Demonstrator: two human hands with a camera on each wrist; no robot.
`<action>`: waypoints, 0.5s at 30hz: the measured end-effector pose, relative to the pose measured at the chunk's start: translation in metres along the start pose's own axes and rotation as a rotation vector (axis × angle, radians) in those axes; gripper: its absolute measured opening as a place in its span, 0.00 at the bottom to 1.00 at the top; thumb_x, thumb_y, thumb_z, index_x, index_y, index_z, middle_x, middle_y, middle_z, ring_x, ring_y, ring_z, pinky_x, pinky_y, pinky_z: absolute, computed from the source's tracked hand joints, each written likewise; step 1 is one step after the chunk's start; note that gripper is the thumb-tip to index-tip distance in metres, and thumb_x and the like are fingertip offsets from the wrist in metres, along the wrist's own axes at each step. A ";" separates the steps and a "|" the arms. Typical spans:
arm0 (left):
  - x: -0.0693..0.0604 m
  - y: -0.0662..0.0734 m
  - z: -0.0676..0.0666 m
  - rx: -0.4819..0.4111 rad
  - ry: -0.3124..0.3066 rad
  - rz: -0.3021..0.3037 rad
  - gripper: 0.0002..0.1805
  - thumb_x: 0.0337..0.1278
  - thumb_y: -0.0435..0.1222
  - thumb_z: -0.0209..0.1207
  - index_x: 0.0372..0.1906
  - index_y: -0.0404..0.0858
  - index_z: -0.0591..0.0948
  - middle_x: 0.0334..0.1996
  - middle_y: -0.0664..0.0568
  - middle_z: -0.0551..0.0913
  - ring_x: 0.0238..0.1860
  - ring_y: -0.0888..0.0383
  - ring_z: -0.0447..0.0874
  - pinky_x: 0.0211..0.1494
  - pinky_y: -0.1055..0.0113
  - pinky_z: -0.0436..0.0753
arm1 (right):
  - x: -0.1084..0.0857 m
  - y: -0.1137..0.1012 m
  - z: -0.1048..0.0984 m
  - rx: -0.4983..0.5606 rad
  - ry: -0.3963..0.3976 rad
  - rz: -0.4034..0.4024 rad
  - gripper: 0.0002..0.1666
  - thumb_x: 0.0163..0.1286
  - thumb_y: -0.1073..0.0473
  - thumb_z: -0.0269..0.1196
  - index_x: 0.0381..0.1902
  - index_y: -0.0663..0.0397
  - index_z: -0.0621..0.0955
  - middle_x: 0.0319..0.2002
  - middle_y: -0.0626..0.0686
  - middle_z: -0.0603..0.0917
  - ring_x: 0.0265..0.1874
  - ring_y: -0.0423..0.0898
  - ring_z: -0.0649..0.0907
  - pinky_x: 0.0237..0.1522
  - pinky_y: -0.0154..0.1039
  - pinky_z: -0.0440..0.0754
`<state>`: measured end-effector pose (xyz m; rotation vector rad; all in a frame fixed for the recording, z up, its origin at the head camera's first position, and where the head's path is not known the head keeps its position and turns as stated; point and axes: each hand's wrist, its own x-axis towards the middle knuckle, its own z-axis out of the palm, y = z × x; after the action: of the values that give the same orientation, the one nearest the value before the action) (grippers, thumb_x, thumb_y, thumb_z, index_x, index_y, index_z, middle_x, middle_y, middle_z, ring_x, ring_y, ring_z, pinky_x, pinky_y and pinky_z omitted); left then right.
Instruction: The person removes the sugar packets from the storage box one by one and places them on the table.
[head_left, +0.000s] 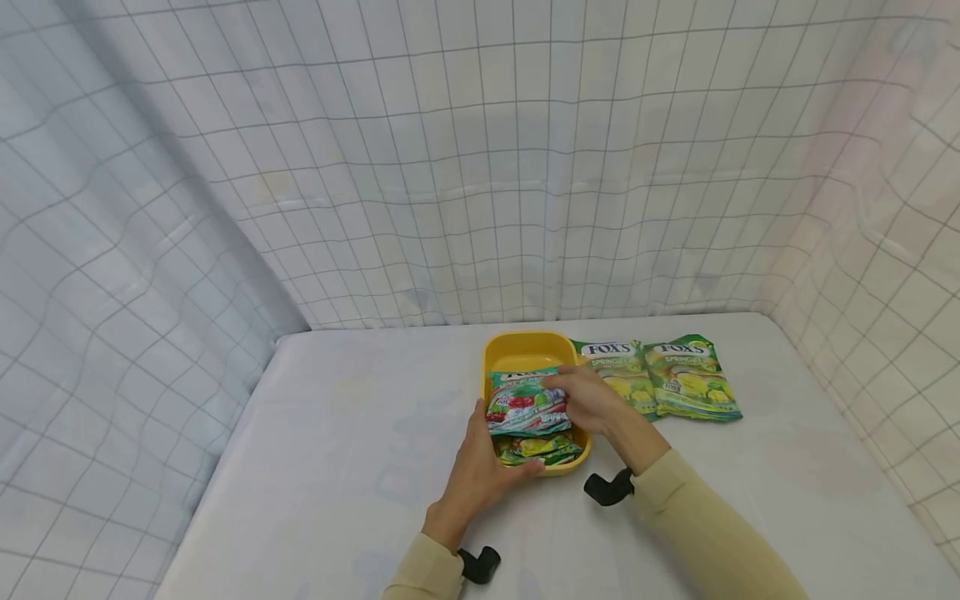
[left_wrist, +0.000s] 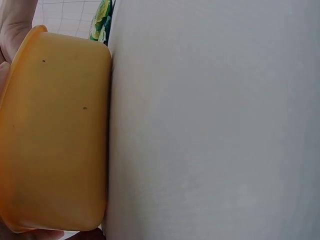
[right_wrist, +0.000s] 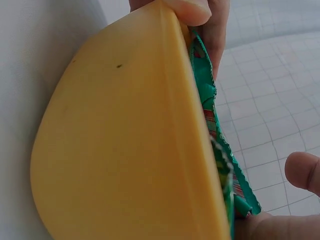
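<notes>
At lower centre, left hand (head_left: 480,471) clamps yellow container (head_left: 531,357); right hand (head_left: 588,398), digits apart, touches the teal packet (head_left: 521,412) inside, over a green packet (head_left: 536,448). I judge the work partway: two yellow-green packets (head_left: 690,383) lie outside.

Teal candy bag (head_left: 523,410), face up, sticking above yellow tub (head_left: 529,335)

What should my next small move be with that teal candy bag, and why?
I'd probably press the teal bag gently down into the yellow container with your right hand: it's already touching the bag, whose edge sticks above the rim in the right wrist view. Your left hand is at the container's side, so it could steady it.
</notes>
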<state>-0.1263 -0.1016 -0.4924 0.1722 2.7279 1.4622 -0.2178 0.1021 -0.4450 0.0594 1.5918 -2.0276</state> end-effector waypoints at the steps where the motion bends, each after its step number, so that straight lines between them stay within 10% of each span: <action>1: 0.000 0.000 0.000 -0.001 0.001 0.001 0.73 0.43 0.61 0.76 0.82 0.35 0.42 0.78 0.38 0.53 0.73 0.41 0.62 0.72 0.43 0.65 | 0.000 0.000 0.000 -0.004 0.002 0.009 0.43 0.80 0.63 0.52 0.80 0.69 0.41 0.73 0.68 0.62 0.70 0.61 0.69 0.68 0.54 0.71; 15: -0.001 0.001 -0.001 -0.011 -0.002 0.003 0.73 0.43 0.61 0.76 0.82 0.35 0.42 0.79 0.37 0.52 0.74 0.40 0.61 0.72 0.43 0.64 | 0.007 0.000 0.003 -0.132 0.094 0.067 0.44 0.77 0.60 0.59 0.80 0.64 0.49 0.73 0.66 0.62 0.63 0.59 0.74 0.66 0.54 0.73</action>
<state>-0.1258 -0.1021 -0.4905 0.1774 2.7188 1.4760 -0.2223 0.0968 -0.4470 0.1589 1.7546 -1.8897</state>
